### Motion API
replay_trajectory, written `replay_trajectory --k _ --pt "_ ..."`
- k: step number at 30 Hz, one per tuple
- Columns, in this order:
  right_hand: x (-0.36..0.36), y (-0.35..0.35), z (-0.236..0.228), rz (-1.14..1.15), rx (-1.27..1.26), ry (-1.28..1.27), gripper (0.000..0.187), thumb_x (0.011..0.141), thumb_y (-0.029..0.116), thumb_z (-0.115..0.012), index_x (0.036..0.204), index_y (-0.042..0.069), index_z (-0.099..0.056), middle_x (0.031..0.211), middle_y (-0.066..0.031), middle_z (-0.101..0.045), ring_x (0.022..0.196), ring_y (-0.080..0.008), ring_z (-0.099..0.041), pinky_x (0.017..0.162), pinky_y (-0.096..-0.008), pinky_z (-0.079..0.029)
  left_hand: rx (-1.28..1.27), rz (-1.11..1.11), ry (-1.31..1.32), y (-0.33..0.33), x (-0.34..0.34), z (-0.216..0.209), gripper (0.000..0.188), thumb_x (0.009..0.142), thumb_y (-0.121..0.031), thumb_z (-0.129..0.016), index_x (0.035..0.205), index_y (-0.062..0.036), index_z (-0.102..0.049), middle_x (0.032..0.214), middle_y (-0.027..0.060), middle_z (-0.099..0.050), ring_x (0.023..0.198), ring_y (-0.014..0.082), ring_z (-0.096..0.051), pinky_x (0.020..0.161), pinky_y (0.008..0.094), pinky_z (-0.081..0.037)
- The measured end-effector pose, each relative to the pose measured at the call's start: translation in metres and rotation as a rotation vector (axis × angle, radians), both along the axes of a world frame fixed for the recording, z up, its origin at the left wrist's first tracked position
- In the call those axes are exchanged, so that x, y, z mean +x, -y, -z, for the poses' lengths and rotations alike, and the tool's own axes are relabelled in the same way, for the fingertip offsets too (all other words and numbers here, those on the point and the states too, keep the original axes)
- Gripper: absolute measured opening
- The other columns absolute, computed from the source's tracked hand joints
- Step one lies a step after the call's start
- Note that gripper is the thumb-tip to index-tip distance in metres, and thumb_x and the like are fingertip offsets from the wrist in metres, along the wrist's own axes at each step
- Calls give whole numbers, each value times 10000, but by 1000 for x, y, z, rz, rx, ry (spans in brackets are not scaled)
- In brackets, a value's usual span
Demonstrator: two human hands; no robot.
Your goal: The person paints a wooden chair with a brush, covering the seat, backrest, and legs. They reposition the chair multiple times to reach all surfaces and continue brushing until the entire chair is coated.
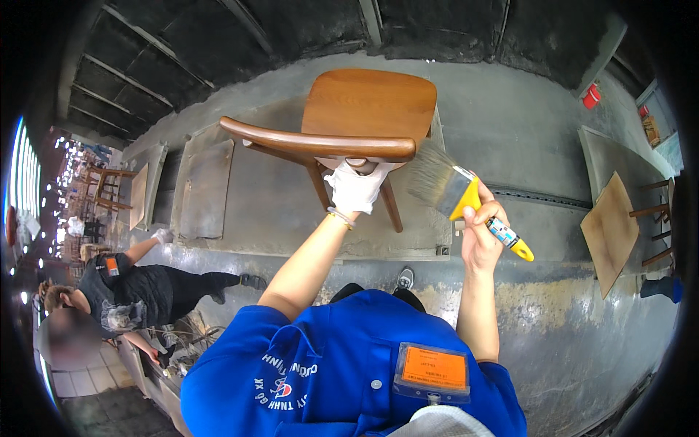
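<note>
A brown wooden chair (pixel 370 102) stands in front of me with its curved backrest toward me. My left hand (pixel 354 188), in a white glove, reaches under the backrest rail; its fingers are closed around the chair's back part and partly hidden by it. In my bare right hand (pixel 480 226) is a wide paintbrush (pixel 466 195) with a yellow handle. The brush's grey bristles point up and left, close to the right end of the backrest; I cannot tell whether they touch it.
The chair is on a low grey platform (pixel 277 218). A co-worker (pixel 138 291) in black stands at the left, one gloved hand outstretched. Flat boards (pixel 613 233) and another chair (pixel 659 218) are at the right. A red bucket (pixel 591 96) sits far right. Dark panelled walls (pixel 306 29) rise behind.
</note>
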State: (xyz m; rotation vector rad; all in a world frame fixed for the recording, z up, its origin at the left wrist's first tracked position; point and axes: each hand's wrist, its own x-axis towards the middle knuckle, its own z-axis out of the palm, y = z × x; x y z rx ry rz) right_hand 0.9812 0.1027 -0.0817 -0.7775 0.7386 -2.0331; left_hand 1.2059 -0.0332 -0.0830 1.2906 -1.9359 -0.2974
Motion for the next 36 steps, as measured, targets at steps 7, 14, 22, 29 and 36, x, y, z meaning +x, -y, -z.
replay_trajectory --k 7,14,22,29,36 --pt "30 25 -86 86 -117 -466 218 834 -69 -766 726 49 -618 1332 -278 -656 1279 -342 -629 1084 -432 -479 -7 48 -14 17 -8 0 187 902 -297 -719 883 -112 -740 827 74 -754 767 286 -719 697 397 -544" --pt "14 14 -85 259 -92 -573 222 851 -63 -753 717 38 -608 1318 -286 -660 1287 -353 -630 1079 -437 -492 239 -149 -326 22 -75 19 377 855 -396 -780 851 -23 -729 814 161 -759 823 334 -753 773 422 -582" --pt "30 34 -111 621 -80 -900 152 815 -94 -685 748 34 -637 1290 -252 -680 1243 -364 -661 1047 -437 -540 465 -70 -137 21 -52 18 525 830 -471 -791 1085 -18 -719 968 192 -762 959 366 -738 864 434 -578" --pt "98 46 -105 201 -196 -921 138 756 -79 -686 733 54 -657 1265 -232 -704 1216 -361 -683 1025 -411 -546 381 63 63 -15 67 77 434 912 -343 -745 1267 -111 -652 1207 128 -722 1136 307 -682 1001 418 -539" --pt "138 48 -102 693 -114 -1078 145 704 -112 -675 727 28 -643 1341 -275 -650 1265 -417 -642 1046 -464 -555 886 -372 214 -67 235 136 354 891 -321 -751 1194 -142 -716 1182 142 -735 1134 313 -692 999 415 -542"
